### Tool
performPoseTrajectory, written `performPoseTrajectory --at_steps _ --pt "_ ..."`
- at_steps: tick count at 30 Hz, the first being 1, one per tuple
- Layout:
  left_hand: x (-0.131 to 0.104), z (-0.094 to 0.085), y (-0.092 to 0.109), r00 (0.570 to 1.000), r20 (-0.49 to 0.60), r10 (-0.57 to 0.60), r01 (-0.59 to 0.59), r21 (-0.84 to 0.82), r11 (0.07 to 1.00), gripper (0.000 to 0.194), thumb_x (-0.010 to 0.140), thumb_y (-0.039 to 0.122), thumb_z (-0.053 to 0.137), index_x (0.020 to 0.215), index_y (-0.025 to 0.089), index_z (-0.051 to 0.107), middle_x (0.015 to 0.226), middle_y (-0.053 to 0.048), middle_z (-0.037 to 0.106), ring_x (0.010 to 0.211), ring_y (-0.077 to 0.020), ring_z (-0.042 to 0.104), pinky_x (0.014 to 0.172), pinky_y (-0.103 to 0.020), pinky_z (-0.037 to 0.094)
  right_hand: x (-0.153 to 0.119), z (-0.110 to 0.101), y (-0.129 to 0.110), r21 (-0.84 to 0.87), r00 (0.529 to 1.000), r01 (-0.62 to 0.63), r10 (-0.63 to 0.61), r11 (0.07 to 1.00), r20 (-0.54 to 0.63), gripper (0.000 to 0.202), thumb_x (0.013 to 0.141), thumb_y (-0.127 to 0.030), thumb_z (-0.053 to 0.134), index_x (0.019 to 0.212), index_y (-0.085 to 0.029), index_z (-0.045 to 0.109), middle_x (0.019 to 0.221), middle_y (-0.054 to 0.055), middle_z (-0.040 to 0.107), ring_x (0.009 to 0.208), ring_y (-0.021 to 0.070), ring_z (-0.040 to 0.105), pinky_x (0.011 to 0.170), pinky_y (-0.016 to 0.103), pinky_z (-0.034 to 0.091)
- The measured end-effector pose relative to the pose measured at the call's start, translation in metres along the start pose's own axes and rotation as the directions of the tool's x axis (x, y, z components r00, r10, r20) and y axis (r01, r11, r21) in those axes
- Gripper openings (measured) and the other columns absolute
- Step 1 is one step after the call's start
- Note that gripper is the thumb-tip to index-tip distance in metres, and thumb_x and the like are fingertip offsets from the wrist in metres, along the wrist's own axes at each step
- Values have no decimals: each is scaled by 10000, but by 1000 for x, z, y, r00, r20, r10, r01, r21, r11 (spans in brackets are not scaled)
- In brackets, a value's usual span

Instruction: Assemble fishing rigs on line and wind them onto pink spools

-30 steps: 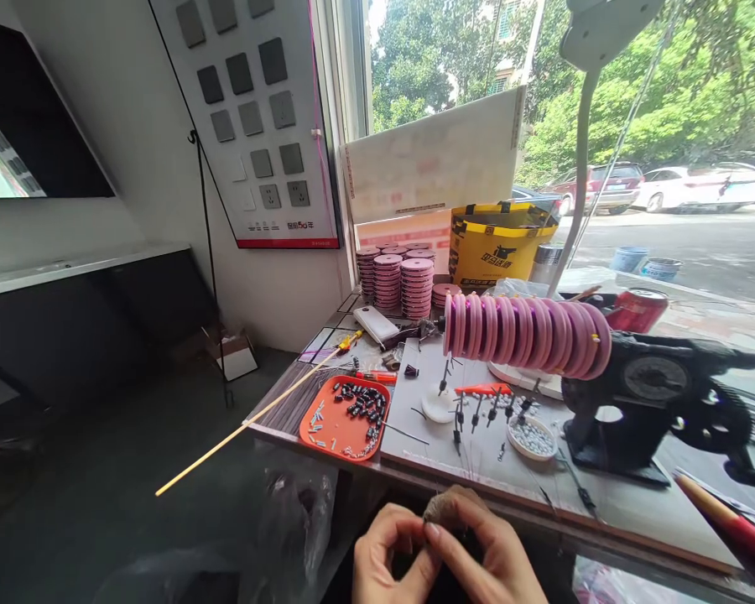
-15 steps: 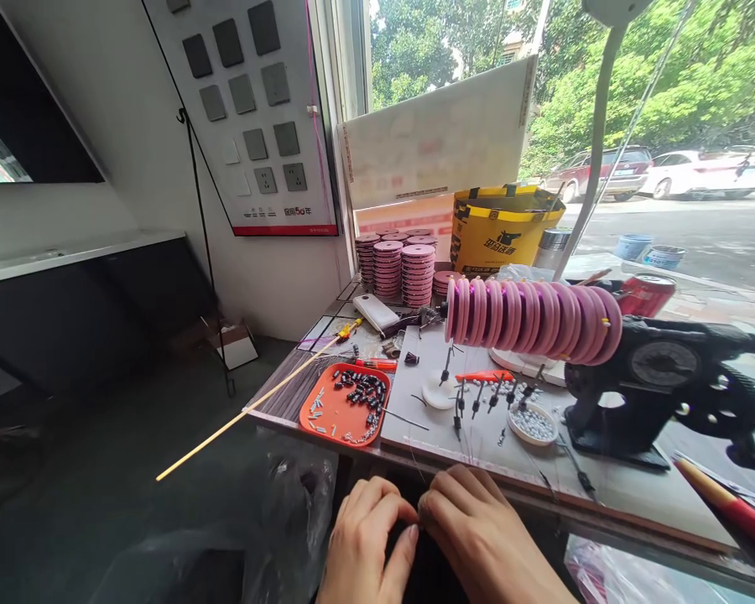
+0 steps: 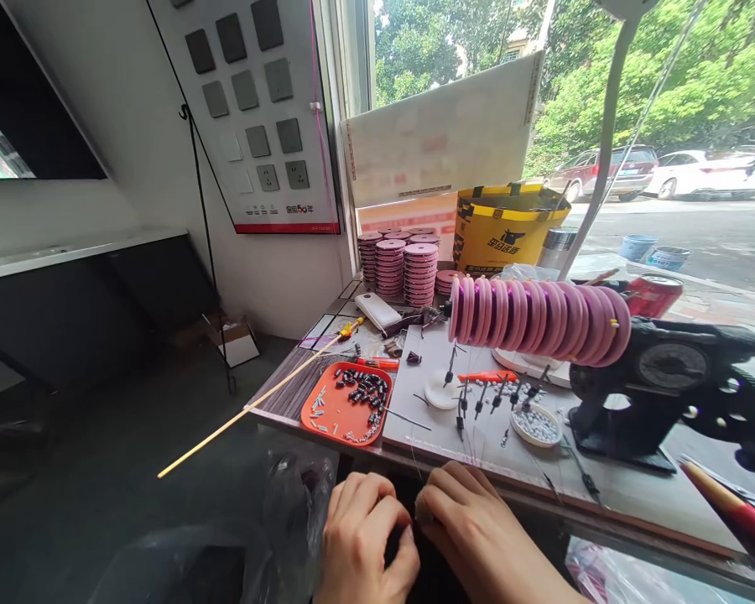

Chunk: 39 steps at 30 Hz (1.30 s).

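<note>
The left hand (image 3: 368, 537) and the right hand (image 3: 469, 516) were held near each other at the near edge of the surface (image 3: 286, 396), fingers curled; whether anything was grasped by either could not be told. A thin line (image 3: 413, 455) was seen at that edge, just above the right hand. Small black parts (image 3: 366, 389) were spread in an orange tray (image 3: 338, 418), and pink spools (image 3: 538, 321) were mounted in a row on a black cranked machine (image 3: 622, 440)
</note>
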<state>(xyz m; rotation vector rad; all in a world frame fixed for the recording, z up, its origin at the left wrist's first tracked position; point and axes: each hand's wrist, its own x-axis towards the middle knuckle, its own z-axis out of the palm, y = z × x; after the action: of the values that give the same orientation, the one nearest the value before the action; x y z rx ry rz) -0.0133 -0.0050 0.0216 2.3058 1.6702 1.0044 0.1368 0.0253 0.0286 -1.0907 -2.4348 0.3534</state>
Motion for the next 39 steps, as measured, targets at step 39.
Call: performPoseTrajectory --at_steps 39 --pt "67 -54 -61 958 189 -214 159 269 950 165 750 155 460 743 191 621 833 -53 628 833 -219 532 751 -368 395 14 6 9 142 998 66 -63 988 -25 187 834 -79 378 697 -206 386 674 -10 556 625 144 490 562 241 367"
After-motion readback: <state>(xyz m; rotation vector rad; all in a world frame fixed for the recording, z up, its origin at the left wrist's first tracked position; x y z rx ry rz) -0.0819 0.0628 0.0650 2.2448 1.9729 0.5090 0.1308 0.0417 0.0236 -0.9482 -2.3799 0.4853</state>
